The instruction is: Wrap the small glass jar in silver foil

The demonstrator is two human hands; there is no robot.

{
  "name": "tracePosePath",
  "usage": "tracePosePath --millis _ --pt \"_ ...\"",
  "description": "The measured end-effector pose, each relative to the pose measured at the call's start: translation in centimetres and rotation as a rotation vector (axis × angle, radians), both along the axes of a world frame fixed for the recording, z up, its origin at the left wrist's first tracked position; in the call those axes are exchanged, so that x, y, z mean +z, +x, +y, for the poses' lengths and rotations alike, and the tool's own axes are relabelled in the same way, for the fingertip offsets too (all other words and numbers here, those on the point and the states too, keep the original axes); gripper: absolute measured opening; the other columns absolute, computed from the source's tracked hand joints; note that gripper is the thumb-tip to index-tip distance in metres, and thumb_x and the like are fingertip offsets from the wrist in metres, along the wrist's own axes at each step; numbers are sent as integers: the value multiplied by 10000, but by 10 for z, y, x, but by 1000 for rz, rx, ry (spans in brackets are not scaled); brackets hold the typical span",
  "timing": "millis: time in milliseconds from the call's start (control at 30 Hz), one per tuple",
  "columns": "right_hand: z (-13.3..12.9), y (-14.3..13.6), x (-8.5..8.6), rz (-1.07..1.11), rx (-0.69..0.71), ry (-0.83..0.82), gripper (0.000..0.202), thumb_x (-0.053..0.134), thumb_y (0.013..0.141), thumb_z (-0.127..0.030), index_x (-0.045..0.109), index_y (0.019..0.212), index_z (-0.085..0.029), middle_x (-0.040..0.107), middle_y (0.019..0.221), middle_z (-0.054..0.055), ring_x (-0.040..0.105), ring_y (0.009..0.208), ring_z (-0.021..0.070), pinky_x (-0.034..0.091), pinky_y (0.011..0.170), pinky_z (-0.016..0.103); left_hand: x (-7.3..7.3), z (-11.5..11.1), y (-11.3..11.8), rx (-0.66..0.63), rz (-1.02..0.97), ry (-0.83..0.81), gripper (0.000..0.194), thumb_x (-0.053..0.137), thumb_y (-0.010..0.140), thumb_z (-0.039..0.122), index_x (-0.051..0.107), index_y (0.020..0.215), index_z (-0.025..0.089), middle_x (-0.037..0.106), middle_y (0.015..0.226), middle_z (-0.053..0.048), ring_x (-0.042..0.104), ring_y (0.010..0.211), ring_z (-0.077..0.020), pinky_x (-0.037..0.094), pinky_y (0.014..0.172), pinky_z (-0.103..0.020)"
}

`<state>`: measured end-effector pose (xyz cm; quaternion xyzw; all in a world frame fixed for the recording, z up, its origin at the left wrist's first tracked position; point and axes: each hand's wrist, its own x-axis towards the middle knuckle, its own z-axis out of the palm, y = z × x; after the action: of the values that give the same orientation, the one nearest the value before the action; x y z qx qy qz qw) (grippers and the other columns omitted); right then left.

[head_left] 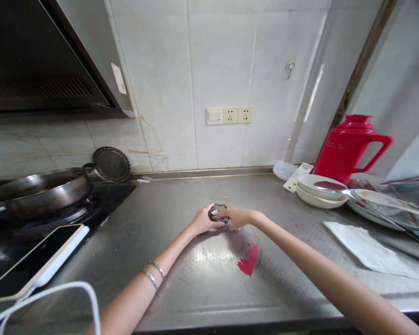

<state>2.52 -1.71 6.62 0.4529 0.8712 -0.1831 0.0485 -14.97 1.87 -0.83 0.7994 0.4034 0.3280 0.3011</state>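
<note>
Near the middle of the metal counter (181,270), a small dark, shiny round object, like a little glass (217,207), is between my two hands. My left hand (203,220) is wrapped round its left side. From the right, my right hand (236,217) grips it, with fingers at its top and right edge. What lies inside the object is too small to tell. A torn red patch (248,260) shows on the counter just below my right hand.
Left are a pan (52,190) on the stove, a round black disc (111,164) and a phone-like device (38,260) with a white cable. Right stand a red thermos (347,149), stacked bowls (317,197), plates and a white cloth (368,246).
</note>
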Motion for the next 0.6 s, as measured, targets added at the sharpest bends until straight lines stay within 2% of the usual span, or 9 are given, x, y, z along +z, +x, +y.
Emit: tracePosePath --millis 67,167,333,467,600 --pt "-5 -3 -2 -89 -46 109 589 549 674 -140 515 1244 -282 699 965 79 678 800 249 465 600 271 0 0 0 -13 -4 -13 636 770 585 380 567 1150 173 689 1012 -41 630 910 -215 477 809 -289" --pt "-13 -9 -5 -183 -88 284 533 535 708 -159 523 1224 -292 683 1063 97 665 927 304 495 652 334 0 0 0 1 -1 -28 712 775 578 392 533 1209 167 684 1044 -56 627 930 -220 474 812 -288" --pt "-20 -14 -7 -218 -106 414 371 510 754 -164 605 1101 -253 662 1111 94 666 937 288 514 685 360 -1 -1 -1 -1 2 -13 662 769 581 405 556 1160 164 685 967 -43 620 852 -201 467 741 -273" --pt "-11 -4 2 -203 -104 307 287 533 744 -224 657 1000 -260 685 1038 83 662 924 286 506 678 344 1 -2 -1 5 21 5 584 764 583 406 586 1084 164 672 865 -21 604 788 -185 449 682 -253" --pt "7 8 12 -162 -59 66 376 576 675 -153 664 1029 -243 705 895 54 669 812 229 487 646 272 4 -3 -1 1 7 1 610 773 571 387 578 1107 171 675 926 -38 608 843 -206 450 705 -261"
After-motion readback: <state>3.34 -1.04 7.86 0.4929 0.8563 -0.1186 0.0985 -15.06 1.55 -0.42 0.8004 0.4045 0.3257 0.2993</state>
